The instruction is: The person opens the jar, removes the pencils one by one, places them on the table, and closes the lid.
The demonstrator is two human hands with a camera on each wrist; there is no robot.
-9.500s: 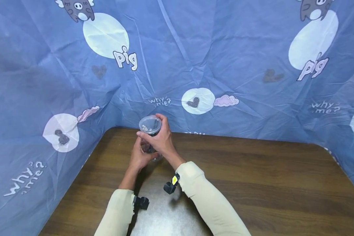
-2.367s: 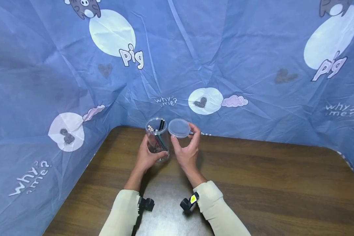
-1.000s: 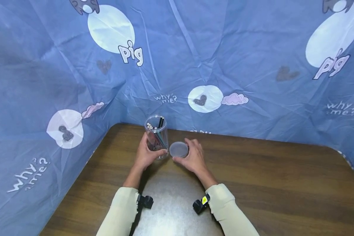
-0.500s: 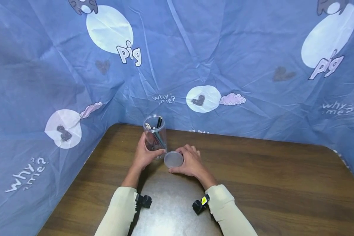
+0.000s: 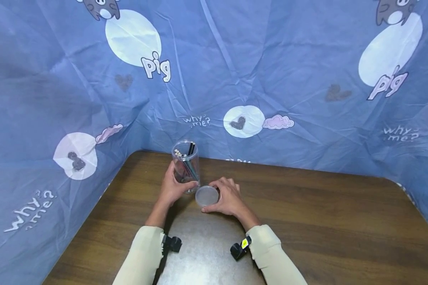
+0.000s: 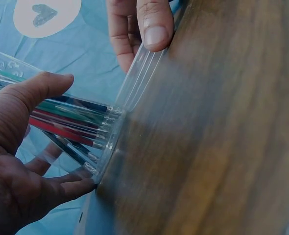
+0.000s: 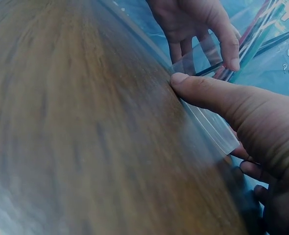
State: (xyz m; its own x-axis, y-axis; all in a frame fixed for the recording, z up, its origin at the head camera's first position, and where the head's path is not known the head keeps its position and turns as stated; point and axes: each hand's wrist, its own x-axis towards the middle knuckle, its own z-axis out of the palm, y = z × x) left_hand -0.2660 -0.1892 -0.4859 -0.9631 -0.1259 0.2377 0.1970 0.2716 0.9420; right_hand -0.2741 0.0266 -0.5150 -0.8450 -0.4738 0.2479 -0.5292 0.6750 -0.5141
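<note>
A tall clear plastic jar (image 5: 190, 173) stands upright and lidless on the table. Inside it lean several slim pencil-like sticks (image 6: 71, 120) in green, red and black; in the head view some pale ends and dark shafts show near the rim. My left hand (image 5: 172, 187) curls round the lower jar from the left, thumb across the near side. A round translucent lid (image 5: 206, 196) lies flat on the wood just right of and nearer than the jar's base. My right hand (image 5: 226, 197) grips the lid's edge from the right, its far fingers partly hidden.
The brown wooden table (image 5: 317, 213) runs on to the right and toward me, with a bright reflection between my forearms. A blue printed cloth (image 5: 299, 79) hangs along the back and left edges. Each wrist carries a small black camera (image 5: 173, 244).
The lid was on the jar at first. My right hand took it off, lowered it to the table, then shifted it nearer me and slightly left. My left hand kept holding the jar.
</note>
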